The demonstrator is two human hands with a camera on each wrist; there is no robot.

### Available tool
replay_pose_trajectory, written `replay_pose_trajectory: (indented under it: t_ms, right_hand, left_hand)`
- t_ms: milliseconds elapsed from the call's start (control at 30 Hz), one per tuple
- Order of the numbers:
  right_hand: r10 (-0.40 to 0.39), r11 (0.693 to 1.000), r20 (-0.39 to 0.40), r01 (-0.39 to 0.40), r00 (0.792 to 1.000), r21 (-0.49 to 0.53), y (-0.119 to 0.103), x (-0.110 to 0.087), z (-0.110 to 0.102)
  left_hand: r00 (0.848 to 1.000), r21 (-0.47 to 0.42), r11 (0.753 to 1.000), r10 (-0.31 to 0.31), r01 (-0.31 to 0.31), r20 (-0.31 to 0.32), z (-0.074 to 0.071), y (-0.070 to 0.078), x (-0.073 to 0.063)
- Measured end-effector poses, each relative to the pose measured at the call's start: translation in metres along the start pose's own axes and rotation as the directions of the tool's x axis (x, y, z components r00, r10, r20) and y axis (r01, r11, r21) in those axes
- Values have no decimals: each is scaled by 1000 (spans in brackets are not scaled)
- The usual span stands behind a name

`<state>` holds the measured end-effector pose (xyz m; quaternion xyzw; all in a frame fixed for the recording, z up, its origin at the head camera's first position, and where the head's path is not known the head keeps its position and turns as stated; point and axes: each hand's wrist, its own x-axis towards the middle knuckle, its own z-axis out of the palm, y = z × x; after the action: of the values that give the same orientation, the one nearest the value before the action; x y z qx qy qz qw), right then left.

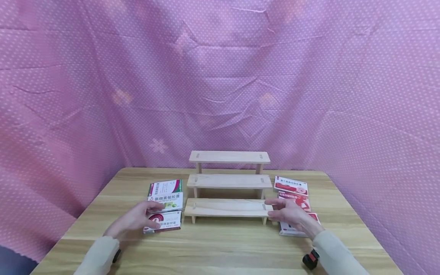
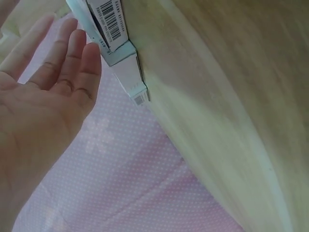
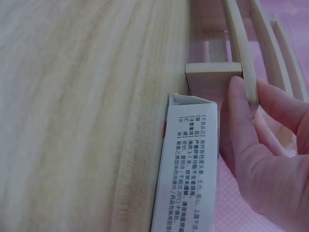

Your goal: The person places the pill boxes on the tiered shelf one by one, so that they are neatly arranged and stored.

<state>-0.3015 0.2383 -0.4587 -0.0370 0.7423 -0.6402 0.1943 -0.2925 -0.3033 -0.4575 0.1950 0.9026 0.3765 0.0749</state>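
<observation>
We see a three-step wooden stand (image 1: 229,181) on the table (image 1: 223,248), its lowest shelf (image 1: 225,208) nearest us and its highest at the back. Our right hand (image 1: 292,214) is at the right end of that lowest shelf, thumb and fingers pinching the board's end between them; the right wrist view shows the grip close to the shelf's leg.

Our left hand (image 1: 135,217) is to the left of the stand, palm down above the boxes there, fingers spread and loosely extended, gripping nothing. We cannot tell whether its fingertips touch the cardboard.

Just left of the stand lie three medicine boxes in a row: a white box with a purple and green end (image 1: 165,187) farthest back, a white box with a green patch (image 1: 172,199) in the middle, and a white box with red arcs (image 1: 172,220) nearest us. To the right of the stand is a matching row: a white and red box (image 1: 291,185) at the back, a mostly red box (image 1: 302,201) next, and a white box (image 1: 288,230) in front, partly hidden under our right hand. Behind the stand hangs a pink dotted cloth (image 1: 220,76).
</observation>
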Motion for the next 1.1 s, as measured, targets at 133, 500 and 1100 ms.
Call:
replay_pose_trajectory:
  t_ms: [133,500,1100]
  right_hand:
    - [27,999,-25,-26,999,28,0,2,1]
    - [19,998,-21,-18,1000,54,2,4,-2]
    - [20,998,-25,-18,999,59,3,3,-2]
  left_hand:
    - [1000,65,998,14,-14,11,0,-2,-2]
    - [998,256,964,69,-70,15,1,-3,-4]
    - [996,326,941,93,-89,2,8,-2,-11]
